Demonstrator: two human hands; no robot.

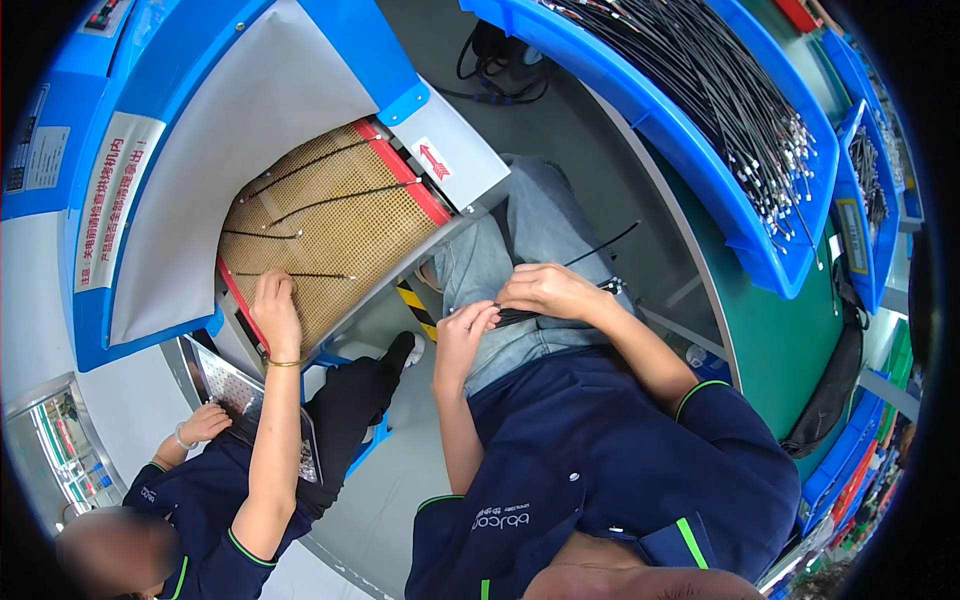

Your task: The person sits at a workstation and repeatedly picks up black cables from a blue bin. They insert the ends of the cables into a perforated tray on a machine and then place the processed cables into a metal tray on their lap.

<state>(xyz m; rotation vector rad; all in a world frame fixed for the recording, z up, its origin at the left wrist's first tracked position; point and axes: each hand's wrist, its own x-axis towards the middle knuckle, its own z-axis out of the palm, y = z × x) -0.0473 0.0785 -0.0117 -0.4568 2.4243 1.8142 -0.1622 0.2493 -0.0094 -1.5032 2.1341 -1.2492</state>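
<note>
My left hand (465,338) is closed in a pinch on the end of a thin black cable, above my lap. Just beside it, my right hand (548,291) is closed around several black cables (516,318), its fingertips nearly touching the left ones. One black cable (605,243) sticks out past the right hand, up and to the right. Small light connector ends (612,286) show beside the right wrist. What lies between the fingertips is partly hidden. Both hands rest close to jeans-covered knees.
Ahead left, a blue-and-white machine has a tan mesh conveyor (345,225) carrying several black cables. A co-worker's hand (275,310) touches the mesh by one cable; their other hand holds a metal tray (232,385). A blue bin (745,225) of black cables stands on the green table (720,260) at right.
</note>
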